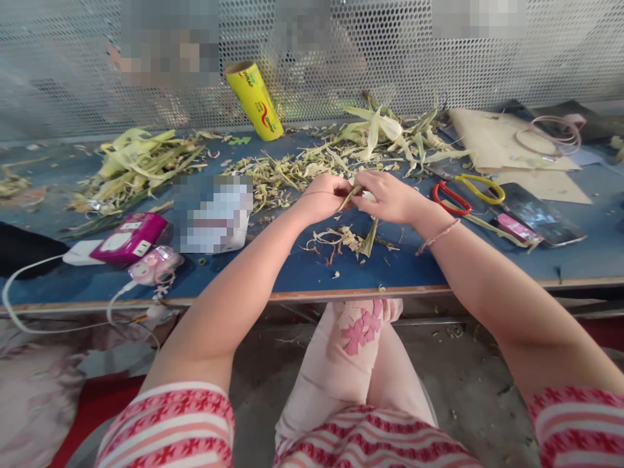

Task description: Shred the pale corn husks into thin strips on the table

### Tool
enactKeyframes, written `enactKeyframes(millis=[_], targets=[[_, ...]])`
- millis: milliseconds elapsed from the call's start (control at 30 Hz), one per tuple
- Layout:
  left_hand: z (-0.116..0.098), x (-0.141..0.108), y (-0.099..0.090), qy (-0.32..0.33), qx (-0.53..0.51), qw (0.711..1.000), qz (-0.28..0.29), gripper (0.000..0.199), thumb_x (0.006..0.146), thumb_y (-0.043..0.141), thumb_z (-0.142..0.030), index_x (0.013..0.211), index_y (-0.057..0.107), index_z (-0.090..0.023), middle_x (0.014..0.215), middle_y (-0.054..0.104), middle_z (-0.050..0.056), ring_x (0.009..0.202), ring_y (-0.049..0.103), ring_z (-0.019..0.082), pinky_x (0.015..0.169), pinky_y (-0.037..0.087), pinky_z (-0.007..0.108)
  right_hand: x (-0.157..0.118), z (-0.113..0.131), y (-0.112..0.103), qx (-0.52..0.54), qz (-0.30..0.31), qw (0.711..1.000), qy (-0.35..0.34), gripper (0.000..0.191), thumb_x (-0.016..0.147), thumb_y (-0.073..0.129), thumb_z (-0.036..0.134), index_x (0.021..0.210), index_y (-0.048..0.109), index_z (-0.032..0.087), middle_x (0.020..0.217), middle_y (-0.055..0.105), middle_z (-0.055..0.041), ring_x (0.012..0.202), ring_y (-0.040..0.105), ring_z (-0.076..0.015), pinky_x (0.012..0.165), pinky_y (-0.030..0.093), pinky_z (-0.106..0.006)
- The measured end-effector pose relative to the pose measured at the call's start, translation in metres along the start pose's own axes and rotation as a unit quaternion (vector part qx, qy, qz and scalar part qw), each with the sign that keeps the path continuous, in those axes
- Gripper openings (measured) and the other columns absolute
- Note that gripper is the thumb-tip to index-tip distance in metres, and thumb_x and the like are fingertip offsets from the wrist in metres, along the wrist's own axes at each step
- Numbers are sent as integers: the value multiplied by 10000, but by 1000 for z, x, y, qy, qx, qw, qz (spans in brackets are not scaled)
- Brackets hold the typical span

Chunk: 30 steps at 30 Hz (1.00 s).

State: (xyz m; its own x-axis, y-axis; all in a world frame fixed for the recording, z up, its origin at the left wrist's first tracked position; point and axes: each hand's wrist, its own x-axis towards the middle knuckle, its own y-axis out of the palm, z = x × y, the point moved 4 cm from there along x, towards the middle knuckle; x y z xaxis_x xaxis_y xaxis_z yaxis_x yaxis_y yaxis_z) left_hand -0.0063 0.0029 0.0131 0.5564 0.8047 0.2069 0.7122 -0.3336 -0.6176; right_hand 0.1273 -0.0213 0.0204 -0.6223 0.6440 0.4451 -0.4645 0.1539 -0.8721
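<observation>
My left hand (322, 197) and my right hand (387, 195) meet over the middle of the blue table. Both are closed, fingertips pinching a pale green plant stalk (350, 197) between them. Its ends are partly hidden by my fingers. Just below my hands lie dry plant scraps (348, 239) and a leafy strip (369, 242). Behind them spreads a heap of shredded, dried-looking leaves (273, 175), with longer pale green leaves (377, 130) at its back right.
A bundle of stalks (136, 162), magenta box (130, 238), pink charger (155, 263) and blurred phone-like device (238, 227) lie left. Scissors (453, 207), phone (541, 214) and brown paper (507, 136) lie right. A yellow tube (256, 101) leans against perforated metal (400, 71).
</observation>
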Motion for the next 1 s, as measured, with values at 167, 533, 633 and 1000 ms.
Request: enactKeyframes(millis=[167, 533, 633, 1000], targets=[[0, 0, -4, -4, 8, 1000, 0, 169, 698, 697, -285, 661, 661, -124, 549, 534, -13, 566, 457, 99, 580, 376, 253, 0, 3, -2, -2, -1, 1000, 0, 169, 918, 466, 322, 817, 475, 188, 807, 560, -75, 772, 498, -193, 720, 380, -320], [-5, -3, -8, 0, -34, 999, 3, 260, 683, 707, -366, 591, 612, -142, 513, 538, -11, 511, 438, 79, 525, 355, 228, 4, 7, -8, 35, -9, 999, -41, 208, 914, 362, 182, 711, 333, 220, 690, 465, -20, 667, 425, -143, 653, 340, -286], [-7, -4, -6, 2, -54, 998, 16, 246, 670, 694, -356, 593, 607, -140, 523, 553, -5, 518, 459, 85, 523, 365, 226, 4, 9, -10, 50, -9, 998, -36, 214, 917, 336, 183, 707, 320, 223, 682, 451, -18, 669, 429, -146, 654, 339, -285], [-11, -6, -6, -21, -79, 997, 14, 120, 611, 637, -220, 555, 586, -127, 492, 513, -27, 492, 434, 67, 485, 340, 209, 4, 17, -8, 41, -54, 998, 0, 218, 909, 379, 242, 702, 314, 221, 665, 439, -10, 629, 383, -138, 638, 325, -285]])
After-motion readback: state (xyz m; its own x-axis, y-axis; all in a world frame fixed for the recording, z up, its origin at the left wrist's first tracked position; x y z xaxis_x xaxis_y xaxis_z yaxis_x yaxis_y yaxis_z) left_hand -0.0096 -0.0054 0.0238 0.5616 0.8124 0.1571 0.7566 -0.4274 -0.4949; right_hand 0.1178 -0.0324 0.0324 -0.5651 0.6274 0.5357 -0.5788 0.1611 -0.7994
